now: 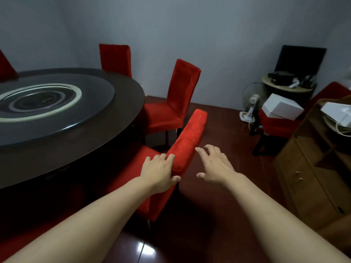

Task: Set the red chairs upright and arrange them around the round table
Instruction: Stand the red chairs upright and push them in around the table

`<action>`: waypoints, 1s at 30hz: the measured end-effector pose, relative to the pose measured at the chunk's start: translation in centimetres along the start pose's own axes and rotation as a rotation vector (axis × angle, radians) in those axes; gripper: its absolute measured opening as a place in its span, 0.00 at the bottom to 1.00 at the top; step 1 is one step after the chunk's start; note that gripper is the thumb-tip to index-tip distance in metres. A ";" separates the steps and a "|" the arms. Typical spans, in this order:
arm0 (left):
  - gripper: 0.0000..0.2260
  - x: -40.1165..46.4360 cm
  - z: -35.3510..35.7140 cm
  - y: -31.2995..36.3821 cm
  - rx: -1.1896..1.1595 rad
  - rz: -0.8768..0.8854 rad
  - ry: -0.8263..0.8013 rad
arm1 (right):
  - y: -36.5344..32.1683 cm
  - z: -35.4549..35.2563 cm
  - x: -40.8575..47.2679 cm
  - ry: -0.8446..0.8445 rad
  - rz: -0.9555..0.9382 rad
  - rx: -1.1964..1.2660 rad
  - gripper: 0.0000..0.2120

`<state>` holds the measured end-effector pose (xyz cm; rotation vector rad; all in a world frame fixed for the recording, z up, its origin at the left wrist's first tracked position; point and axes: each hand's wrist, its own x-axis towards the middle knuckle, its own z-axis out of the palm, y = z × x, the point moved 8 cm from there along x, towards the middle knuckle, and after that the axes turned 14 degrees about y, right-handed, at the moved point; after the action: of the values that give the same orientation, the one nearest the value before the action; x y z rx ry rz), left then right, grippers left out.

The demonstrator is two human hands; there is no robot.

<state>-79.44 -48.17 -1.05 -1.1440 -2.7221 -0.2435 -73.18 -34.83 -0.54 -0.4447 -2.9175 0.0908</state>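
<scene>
Near chair [190, 137] upright at the round table's [114, 130] right edge, seat tucked toward the table. Left hand [159, 171] rests on the near end of its backrest top, fingers relaxed on the fabric, thumb below the edge. Right hand [214, 166] hovers just beside the backrest, fingers spread, holding nothing. Second chair [174, 103] and third chair [115, 59] stand upright farther round the table. Fan [250, 105], white box [281, 107] and cabinet [313, 168] stand at right.
</scene>
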 end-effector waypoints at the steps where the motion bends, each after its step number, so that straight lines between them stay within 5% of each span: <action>1: 0.29 0.6 0.3 0.0 0.007 -0.008 -0.008 | 0.2 0.3 0.5 -0.004 -0.011 0.005 0.40; 12: 0.32 13.3 7.1 0.0 -0.029 -0.192 -0.073 | 5.7 6.3 14.0 -0.068 -0.245 -0.004 0.44; 21: 0.38 16.1 10.4 0.2 0.007 -0.398 -0.182 | 6.0 10.5 20.1 -0.172 -0.709 0.009 0.47; 30: 0.37 15.2 10.6 2.3 0.162 -0.763 -0.099 | 6.9 10.7 21.5 -0.008 -1.054 0.185 0.41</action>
<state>-89.29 -33.78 -7.69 -0.0363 -3.0645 -0.0552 -93.41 -22.09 -7.87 1.1001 -2.7083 0.1949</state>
